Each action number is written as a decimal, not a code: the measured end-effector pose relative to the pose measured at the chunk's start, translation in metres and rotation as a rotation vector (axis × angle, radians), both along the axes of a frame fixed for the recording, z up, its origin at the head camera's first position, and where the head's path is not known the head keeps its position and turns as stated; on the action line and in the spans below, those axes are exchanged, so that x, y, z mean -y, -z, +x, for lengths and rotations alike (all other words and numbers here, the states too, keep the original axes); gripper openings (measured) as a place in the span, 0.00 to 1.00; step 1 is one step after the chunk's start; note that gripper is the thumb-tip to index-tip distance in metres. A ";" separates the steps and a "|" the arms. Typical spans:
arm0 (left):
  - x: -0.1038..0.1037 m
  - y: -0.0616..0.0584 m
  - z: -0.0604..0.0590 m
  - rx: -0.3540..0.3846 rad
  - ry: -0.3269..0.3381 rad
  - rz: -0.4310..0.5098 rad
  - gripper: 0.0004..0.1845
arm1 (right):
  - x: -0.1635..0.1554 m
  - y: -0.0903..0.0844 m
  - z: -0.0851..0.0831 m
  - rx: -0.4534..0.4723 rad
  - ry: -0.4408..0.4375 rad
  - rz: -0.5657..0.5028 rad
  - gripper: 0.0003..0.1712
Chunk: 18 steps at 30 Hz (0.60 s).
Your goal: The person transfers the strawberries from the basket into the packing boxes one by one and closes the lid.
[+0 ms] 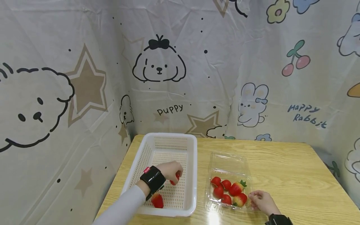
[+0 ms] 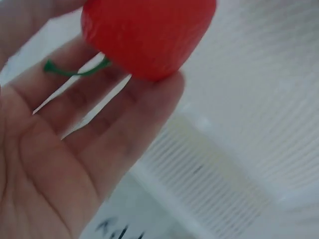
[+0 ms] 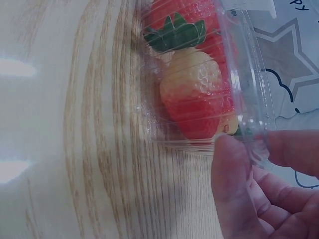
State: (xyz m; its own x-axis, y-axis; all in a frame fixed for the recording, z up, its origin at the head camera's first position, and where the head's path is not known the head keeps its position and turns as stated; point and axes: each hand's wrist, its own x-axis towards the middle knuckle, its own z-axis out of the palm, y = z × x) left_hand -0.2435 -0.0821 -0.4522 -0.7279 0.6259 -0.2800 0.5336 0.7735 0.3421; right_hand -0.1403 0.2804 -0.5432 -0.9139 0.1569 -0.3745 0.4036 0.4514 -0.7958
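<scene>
So the backdrop is this cartoon cloth (image 1: 180,56) with puppies, stars, a rabbit and cherries printed on it, hung behind and to the left of a light wooden table (image 1: 281,168).

On the left half of the table sits a white slotted plastic basket (image 1: 157,147). One strawberry (image 1: 157,200) lies on the basket floor near the front edge, right by the wrist. The left hand (image 1: 170,171), grey sleeve and a black wrist strap on it, reaches into the basket and has another strawberry (image 1: 175,178) pinched at its fingertips, held just over the basket floor. The left wrist view shows it up close: the red berry (image 2: 147,32) rests against the fingertips (image 2: 149,107) with a bit of green stem poking out, basket slats behind it.

Right of the basket, just beside it, is a clear plastic clamshell (image 1: 228,162) with its lid flipped open toward the wall. Six or so strawberries (image 1: 230,190) sit inside.

Far right, the right hand (image 1: 262,201) pinches the near right corner of the clamshell between thumb (image 3: 232,174) and fingers, and a pale-shouldered strawberry (image 3: 197,94) is pressed against that wall from inside.
</scene>
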 end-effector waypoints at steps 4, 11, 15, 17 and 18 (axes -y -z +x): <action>-0.004 -0.030 -0.016 -0.155 0.008 0.217 0.07 | 0.000 0.000 -0.001 0.005 -0.007 0.002 0.16; -0.034 -0.063 -0.027 -0.485 0.005 0.626 0.12 | 0.000 0.000 -0.001 0.014 0.009 0.006 0.15; -0.057 -0.071 -0.025 -0.587 -0.006 0.791 0.12 | 0.000 -0.001 0.000 0.013 0.012 0.003 0.15; -0.069 -0.072 -0.023 -0.620 -0.007 0.840 0.12 | 0.000 -0.001 0.000 0.013 0.015 0.002 0.14; -0.075 -0.072 -0.022 -0.630 -0.008 0.857 0.12 | -0.001 -0.001 0.000 0.014 0.014 0.003 0.14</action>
State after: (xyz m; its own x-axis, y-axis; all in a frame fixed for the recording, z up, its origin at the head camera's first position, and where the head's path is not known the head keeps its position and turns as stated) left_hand -0.2651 -0.0071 -0.3801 -0.5925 0.4303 0.6811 0.8005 0.4092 0.4379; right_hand -0.1403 0.2809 -0.5427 -0.9063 0.1711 -0.3864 0.4209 0.4478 -0.7889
